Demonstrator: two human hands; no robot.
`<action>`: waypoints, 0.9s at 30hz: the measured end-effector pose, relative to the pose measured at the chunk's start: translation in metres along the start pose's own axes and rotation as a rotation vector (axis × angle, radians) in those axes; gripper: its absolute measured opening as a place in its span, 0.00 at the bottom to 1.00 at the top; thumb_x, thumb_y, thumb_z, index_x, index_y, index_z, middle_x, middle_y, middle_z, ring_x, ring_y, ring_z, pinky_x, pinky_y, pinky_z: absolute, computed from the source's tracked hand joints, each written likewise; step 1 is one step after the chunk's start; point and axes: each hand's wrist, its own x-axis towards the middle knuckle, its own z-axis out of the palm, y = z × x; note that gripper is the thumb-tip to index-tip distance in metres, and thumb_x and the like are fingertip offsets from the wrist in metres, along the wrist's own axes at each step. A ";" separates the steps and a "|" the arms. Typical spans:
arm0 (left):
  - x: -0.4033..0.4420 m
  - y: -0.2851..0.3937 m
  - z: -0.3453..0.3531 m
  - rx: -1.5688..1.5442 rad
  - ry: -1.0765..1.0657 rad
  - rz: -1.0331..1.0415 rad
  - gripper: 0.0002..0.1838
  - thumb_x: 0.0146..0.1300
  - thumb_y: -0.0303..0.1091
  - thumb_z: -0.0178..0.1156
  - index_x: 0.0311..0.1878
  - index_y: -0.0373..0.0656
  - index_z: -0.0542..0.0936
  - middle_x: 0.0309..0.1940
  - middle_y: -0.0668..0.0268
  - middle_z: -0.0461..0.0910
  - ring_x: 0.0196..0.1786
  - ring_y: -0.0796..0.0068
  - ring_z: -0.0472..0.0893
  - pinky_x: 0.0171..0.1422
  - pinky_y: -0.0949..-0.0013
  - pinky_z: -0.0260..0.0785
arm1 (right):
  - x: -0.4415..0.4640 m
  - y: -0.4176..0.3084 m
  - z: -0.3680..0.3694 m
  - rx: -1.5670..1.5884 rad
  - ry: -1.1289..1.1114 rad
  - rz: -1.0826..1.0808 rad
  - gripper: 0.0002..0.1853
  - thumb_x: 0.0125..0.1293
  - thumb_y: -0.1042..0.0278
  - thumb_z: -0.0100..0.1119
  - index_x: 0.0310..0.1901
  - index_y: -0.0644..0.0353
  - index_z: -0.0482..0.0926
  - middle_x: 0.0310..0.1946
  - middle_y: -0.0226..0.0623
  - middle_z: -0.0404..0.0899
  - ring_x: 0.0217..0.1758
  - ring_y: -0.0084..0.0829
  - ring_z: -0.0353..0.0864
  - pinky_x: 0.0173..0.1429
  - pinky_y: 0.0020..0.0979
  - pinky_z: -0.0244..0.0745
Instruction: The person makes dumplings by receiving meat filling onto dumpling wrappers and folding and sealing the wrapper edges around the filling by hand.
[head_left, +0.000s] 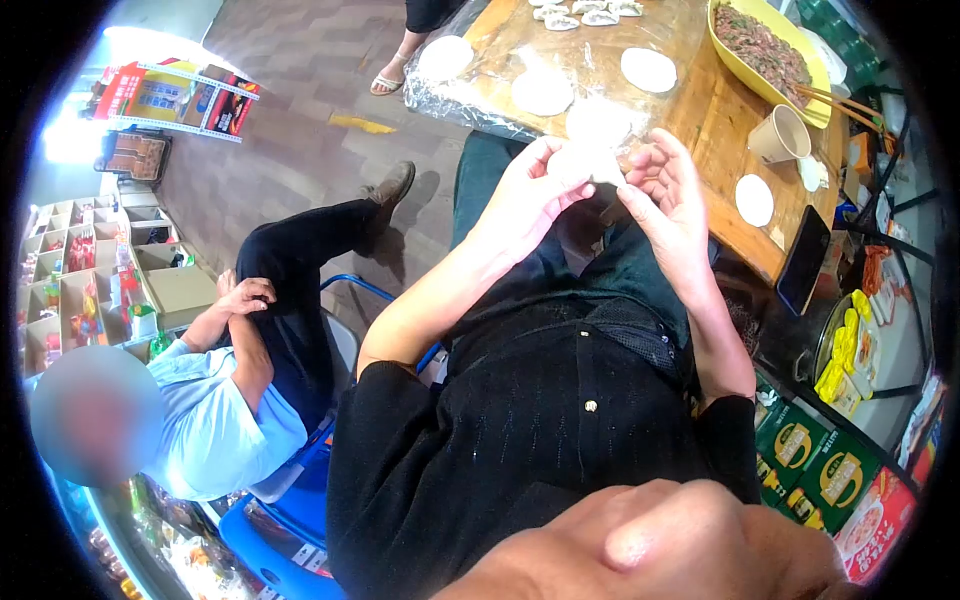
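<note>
My left hand (540, 192) is closed, with thumb and fingers pinching a white dumpling wrapper (590, 166) above my lap, at the table's near edge. My right hand (668, 195) has its thumb at the wrapper's right edge and its other fingers curled; whether it grips the wrapper is unclear. Any filling inside the wrapper is hidden. Beyond the hands, flat round wrappers (648, 70) lie on the wooden table (690, 125), and several folded dumplings (597, 17) sit at its far side. A yellow bowl (722, 45) holds minced filling (765, 52).
Chopsticks (845, 105) rest at the bowl's rim near a paper cup (779, 137). A phone (803, 260) is at the table's right edge. Plastic film (480, 112) covers the left corner. A seated person (225, 400) is to my left; another person's foot (390, 75) is ahead.
</note>
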 end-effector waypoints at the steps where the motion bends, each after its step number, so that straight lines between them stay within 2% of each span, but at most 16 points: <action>1: 0.000 0.002 0.003 -0.016 -0.005 -0.008 0.13 0.66 0.26 0.62 0.52 0.39 0.74 0.48 0.63 0.80 0.48 0.73 0.81 0.54 0.70 0.76 | 0.000 0.002 -0.001 0.047 0.008 0.019 0.30 0.64 0.78 0.64 0.66 0.65 0.63 0.46 0.32 0.72 0.49 0.22 0.73 0.54 0.26 0.72; 2: 0.000 0.003 0.005 -0.032 -0.011 -0.016 0.11 0.67 0.24 0.60 0.51 0.38 0.74 0.47 0.63 0.80 0.47 0.74 0.81 0.53 0.71 0.76 | -0.001 0.002 0.000 0.048 0.014 0.019 0.30 0.64 0.78 0.64 0.66 0.65 0.63 0.46 0.32 0.72 0.49 0.22 0.73 0.54 0.26 0.72; 7: 0.000 0.005 0.006 0.029 -0.035 -0.013 0.12 0.67 0.25 0.60 0.52 0.38 0.74 0.48 0.62 0.80 0.47 0.73 0.81 0.52 0.70 0.76 | 0.001 0.002 0.002 0.250 0.010 0.033 0.26 0.67 0.82 0.58 0.65 0.65 0.64 0.43 0.31 0.73 0.46 0.20 0.74 0.53 0.24 0.72; 12: -0.001 0.010 0.008 0.128 -0.005 0.020 0.14 0.67 0.27 0.61 0.55 0.38 0.73 0.48 0.62 0.80 0.47 0.74 0.81 0.51 0.69 0.76 | 0.003 0.009 0.005 0.243 0.022 0.041 0.26 0.66 0.83 0.58 0.64 0.65 0.64 0.41 0.31 0.73 0.43 0.20 0.75 0.51 0.24 0.73; 15: -0.002 0.016 0.010 0.194 -0.002 -0.018 0.14 0.65 0.25 0.63 0.52 0.37 0.76 0.44 0.64 0.81 0.43 0.77 0.81 0.47 0.73 0.76 | 0.004 0.010 0.008 0.280 0.017 0.059 0.26 0.66 0.84 0.58 0.64 0.65 0.64 0.39 0.31 0.74 0.42 0.20 0.75 0.50 0.24 0.73; 17: 0.000 0.018 0.004 0.269 -0.006 -0.091 0.11 0.64 0.28 0.64 0.48 0.37 0.79 0.39 0.65 0.82 0.38 0.79 0.80 0.42 0.76 0.75 | 0.007 0.012 0.010 0.275 0.012 0.053 0.26 0.66 0.84 0.58 0.65 0.65 0.64 0.39 0.31 0.74 0.42 0.20 0.75 0.50 0.24 0.74; 20: 0.004 0.016 0.000 0.295 0.047 -0.068 0.10 0.64 0.31 0.66 0.44 0.38 0.80 0.35 0.68 0.82 0.34 0.82 0.79 0.39 0.79 0.72 | 0.009 0.015 0.014 0.247 -0.041 0.028 0.27 0.65 0.84 0.59 0.65 0.65 0.64 0.39 0.31 0.74 0.42 0.20 0.75 0.50 0.24 0.74; 22: 0.004 0.019 -0.003 0.356 0.054 -0.070 0.09 0.65 0.32 0.65 0.45 0.38 0.80 0.35 0.69 0.81 0.33 0.82 0.78 0.39 0.78 0.72 | 0.010 0.015 0.016 0.055 -0.058 -0.032 0.29 0.63 0.84 0.60 0.65 0.64 0.64 0.39 0.33 0.76 0.42 0.21 0.77 0.49 0.25 0.76; 23: 0.005 0.019 -0.005 0.418 0.052 -0.073 0.09 0.66 0.32 0.64 0.45 0.39 0.80 0.35 0.69 0.80 0.33 0.83 0.77 0.39 0.77 0.73 | 0.010 0.016 0.017 0.055 -0.061 -0.029 0.29 0.63 0.84 0.60 0.65 0.64 0.64 0.39 0.33 0.76 0.42 0.21 0.77 0.49 0.25 0.76; 25: 0.002 0.021 -0.004 0.485 0.045 -0.037 0.08 0.66 0.32 0.64 0.44 0.39 0.80 0.35 0.70 0.80 0.33 0.84 0.76 0.38 0.78 0.72 | 0.010 0.016 0.019 -0.170 -0.080 -0.203 0.30 0.62 0.84 0.62 0.65 0.64 0.64 0.38 0.34 0.77 0.40 0.22 0.79 0.47 0.27 0.77; 27: 0.001 0.022 -0.004 0.549 0.035 -0.003 0.08 0.66 0.32 0.64 0.43 0.39 0.80 0.35 0.71 0.79 0.33 0.85 0.75 0.37 0.79 0.70 | 0.011 0.014 0.022 -0.207 -0.052 -0.196 0.31 0.61 0.84 0.63 0.65 0.63 0.65 0.38 0.35 0.78 0.40 0.22 0.79 0.46 0.27 0.78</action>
